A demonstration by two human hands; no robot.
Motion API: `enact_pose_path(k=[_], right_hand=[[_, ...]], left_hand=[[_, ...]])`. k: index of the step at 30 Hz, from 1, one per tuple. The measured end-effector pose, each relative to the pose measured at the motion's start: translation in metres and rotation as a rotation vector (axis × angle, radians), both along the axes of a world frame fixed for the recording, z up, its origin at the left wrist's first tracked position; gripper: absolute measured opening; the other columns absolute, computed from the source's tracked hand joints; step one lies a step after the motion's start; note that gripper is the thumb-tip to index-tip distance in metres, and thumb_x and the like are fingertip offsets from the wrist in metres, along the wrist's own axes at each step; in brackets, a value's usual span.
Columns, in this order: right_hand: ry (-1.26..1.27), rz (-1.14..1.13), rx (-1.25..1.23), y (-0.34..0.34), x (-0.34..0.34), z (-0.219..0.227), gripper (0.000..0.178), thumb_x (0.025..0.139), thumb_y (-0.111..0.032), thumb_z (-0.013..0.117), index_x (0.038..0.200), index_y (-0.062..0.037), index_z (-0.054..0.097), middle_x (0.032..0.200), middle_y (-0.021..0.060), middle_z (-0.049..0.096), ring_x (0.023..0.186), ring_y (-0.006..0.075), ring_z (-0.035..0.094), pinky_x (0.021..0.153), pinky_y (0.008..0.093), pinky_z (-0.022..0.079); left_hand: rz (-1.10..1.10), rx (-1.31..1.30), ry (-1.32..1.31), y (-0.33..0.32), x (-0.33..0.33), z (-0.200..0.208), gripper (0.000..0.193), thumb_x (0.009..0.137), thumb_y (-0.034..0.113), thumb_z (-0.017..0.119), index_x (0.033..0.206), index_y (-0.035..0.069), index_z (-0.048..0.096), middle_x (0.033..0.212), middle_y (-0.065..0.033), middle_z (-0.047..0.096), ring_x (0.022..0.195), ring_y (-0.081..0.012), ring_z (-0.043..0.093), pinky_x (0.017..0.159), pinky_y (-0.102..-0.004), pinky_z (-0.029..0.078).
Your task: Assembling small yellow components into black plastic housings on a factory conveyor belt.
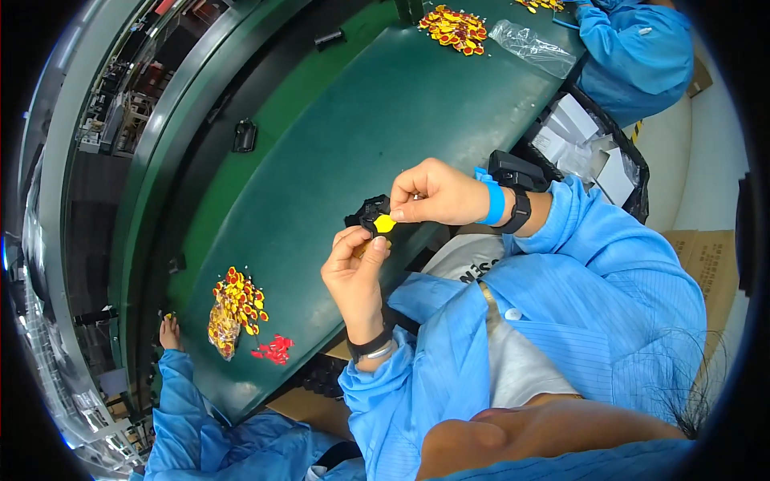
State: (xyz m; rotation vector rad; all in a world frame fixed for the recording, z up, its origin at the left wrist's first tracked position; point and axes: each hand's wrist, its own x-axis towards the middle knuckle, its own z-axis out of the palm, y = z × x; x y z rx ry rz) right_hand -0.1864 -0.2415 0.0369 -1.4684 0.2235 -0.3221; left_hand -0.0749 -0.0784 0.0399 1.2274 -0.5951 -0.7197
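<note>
My left hand [357, 268] is closed, thumb and fingers pinched at the lower side of a small black plastic part [370, 210]. Against that part lies a flat yellow tag [385, 224], its upper right edge pinched by the thumb and forefinger of my right hand [437, 192]. Both hands meet over the near edge of the green work surface [345, 152]. My fingers cover much of the black part, so its full shape is hidden.
Heaps of red-and-yellow tags [241, 298] [453, 29] lie left and far. Red pieces [274, 349] sit beside the nearer heap. A black case [245, 136] rests on the belt. A lined bin [638, 180] holds white boxes. Co-workers' sleeves [180, 401] [634, 48] flank me.
</note>
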Motion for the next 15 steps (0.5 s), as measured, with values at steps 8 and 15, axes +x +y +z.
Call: enact_pose_path(k=[8,15], right_hand=[[0.02,-0.048,-0.024,0.0051,0.002,-0.0035,0.013,0.08,-0.012,0.066,0.078,-0.0001,0.064,0.066,-0.0001,0.059,0.06,0.0052,0.049,0.054,0.0231,0.04],[0.023,-0.064,-0.035,0.008,0.0034,-0.003,0.014,0.079,-0.014,0.066,0.077,-0.0002,0.064,0.064,0.0011,0.059,0.059,0.0065,0.05,0.053,0.0246,0.041]], left_hand=[[0.032,-0.044,-0.011,-0.0009,-0.0026,-0.0058,0.013,0.081,-0.007,0.063,0.094,-0.005,0.061,0.101,-0.0092,0.057,0.075,-0.0159,0.063,0.067,-0.0253,0.053],[0.038,-0.025,-0.002,0.0015,-0.0032,-0.0056,0.013,0.081,-0.007,0.064,0.093,-0.005,0.06,0.1,-0.0091,0.057,0.073,-0.0151,0.062,0.065,-0.0243,0.052]])
